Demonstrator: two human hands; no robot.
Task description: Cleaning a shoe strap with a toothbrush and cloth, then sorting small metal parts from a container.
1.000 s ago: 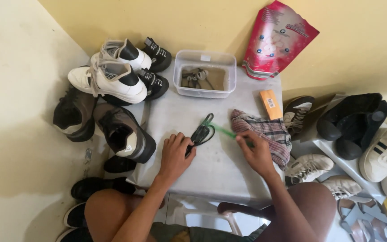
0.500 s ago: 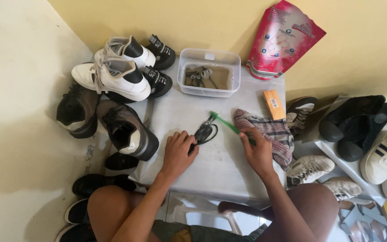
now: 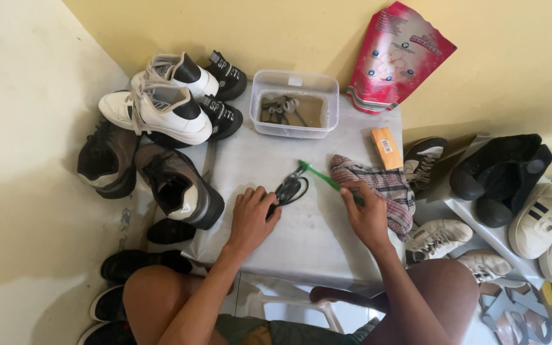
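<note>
black laces (image 3: 291,190) under left hand (image 3: 252,219), green toothbrush (image 3: 324,179) in right hand (image 3: 367,216)

Table (image 3: 308,230) in centre, tub (image 3: 295,103) at far edge, laces (image 3: 280,108) inside. Pouch (image 3: 398,57) right of tub, leaning on wall. Bar (image 3: 386,148) near right edge; cloth (image 3: 381,188) just before it. Bundled laces (image 3: 289,189) mid-table, under left hand (image 3: 250,220). Brush (image 3: 327,180) in right hand (image 3: 367,217), head touching bundled laces. Sneakers (image 3: 161,105) on far left corner. Shoes (image 3: 506,176) on floor right of table.
</note>
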